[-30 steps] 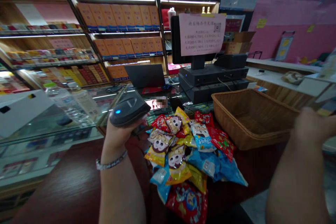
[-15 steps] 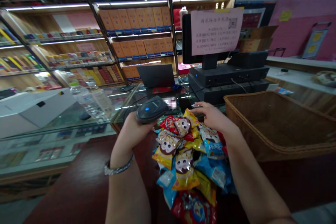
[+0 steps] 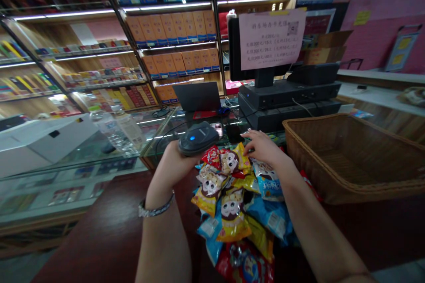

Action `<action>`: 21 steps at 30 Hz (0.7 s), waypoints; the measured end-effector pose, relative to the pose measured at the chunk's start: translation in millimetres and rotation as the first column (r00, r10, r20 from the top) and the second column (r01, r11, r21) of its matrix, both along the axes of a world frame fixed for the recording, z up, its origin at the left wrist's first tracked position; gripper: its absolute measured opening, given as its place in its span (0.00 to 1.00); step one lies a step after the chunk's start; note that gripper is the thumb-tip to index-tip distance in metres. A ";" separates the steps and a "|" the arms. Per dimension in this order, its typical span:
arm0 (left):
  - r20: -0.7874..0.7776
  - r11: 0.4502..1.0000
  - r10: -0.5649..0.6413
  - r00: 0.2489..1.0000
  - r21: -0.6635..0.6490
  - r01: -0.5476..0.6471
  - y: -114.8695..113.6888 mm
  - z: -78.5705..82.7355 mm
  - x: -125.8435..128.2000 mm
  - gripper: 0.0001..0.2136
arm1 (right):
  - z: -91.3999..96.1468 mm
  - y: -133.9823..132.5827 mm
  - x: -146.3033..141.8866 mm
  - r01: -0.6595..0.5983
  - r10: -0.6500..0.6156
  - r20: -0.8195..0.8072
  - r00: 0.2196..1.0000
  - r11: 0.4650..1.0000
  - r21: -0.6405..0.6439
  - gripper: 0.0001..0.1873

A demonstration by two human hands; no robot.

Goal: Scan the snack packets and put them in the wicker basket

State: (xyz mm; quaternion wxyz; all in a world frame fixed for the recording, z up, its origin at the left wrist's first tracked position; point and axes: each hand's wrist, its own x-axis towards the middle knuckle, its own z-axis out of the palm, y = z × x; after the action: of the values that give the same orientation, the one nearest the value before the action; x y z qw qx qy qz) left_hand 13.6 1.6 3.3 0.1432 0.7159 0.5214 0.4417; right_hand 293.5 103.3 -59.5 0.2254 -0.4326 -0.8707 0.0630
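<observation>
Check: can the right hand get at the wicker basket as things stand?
Probably yes: the right hand is over the snack packets, close to the wicker basket, and nothing stands between them.

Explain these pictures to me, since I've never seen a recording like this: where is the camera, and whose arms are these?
The camera is worn on a person's head and looks forward and down, so both arms are that person's own. The left hand holds a handheld barcode scanner with a small blue light on. The right hand is open at the top of a pile of snack bags. The pile lies on a dark red counter, beside a wicker basket. Shelves of boxes stand behind.
</observation>
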 end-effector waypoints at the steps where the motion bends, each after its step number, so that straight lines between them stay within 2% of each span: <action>1: 0.010 1.000 0.008 1.000 -0.006 -0.008 0.2 0.1 1.0 0.10 | 0.9 -0.2 0.9 -0.035 0.035 -0.020 0.999 0.999 -0.002 0.10; 4: 0.035 0.999 0.038 0.999 -0.021 -0.037 1.8 0.8 5.9 0.11 | 9.2 -5.2 3.9 -0.166 0.162 -0.166 0.973 0.986 -0.008 0.08; 6: 0.077 0.999 0.035 0.996 0.010 -0.036 4.2 0.7 10.5 0.12 | 17.7 -11.7 5.4 -0.232 0.214 -0.336 0.918 0.973 -0.016 0.05; 9: 0.170 0.997 0.027 0.985 0.061 -0.038 9.8 -1.6 18.5 0.16 | 28.1 -21.3 5.1 -0.212 0.137 -0.603 0.786 0.976 -0.054 0.06; 12: 0.252 0.998 0.003 0.968 0.064 -0.019 15.4 -5.7 27.8 0.20 | 31.4 -24.9 2.4 -0.150 0.025 -0.776 0.630 0.985 -0.091 0.09; 15: 0.287 0.995 -0.079 0.955 0.076 0.059 19.0 -9.5 37.8 0.24 | 31.2 -23.7 -0.7 -0.140 -0.013 -0.854 0.521 0.985 -0.101 0.10; 17: 0.283 0.993 -0.104 0.953 0.091 0.082 20.3 -11.9 43.6 0.21 | 31.3 -22.7 -2.3 -0.147 -0.029 -0.879 0.475 0.983 -0.111 0.11; 21: 0.352 0.991 -0.057 0.934 0.132 0.010 22.9 -16.8 48.9 0.18 | 34.0 -26.1 -2.4 -0.231 -0.077 -0.919 0.386 0.957 -0.177 0.14</action>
State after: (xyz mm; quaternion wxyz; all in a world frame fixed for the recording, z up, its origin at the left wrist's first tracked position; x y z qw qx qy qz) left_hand 62.5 24.4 -13.5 0.1961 0.6410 0.4453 0.5936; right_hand 291.1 77.3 -25.5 0.6026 -0.3110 -0.6014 0.4226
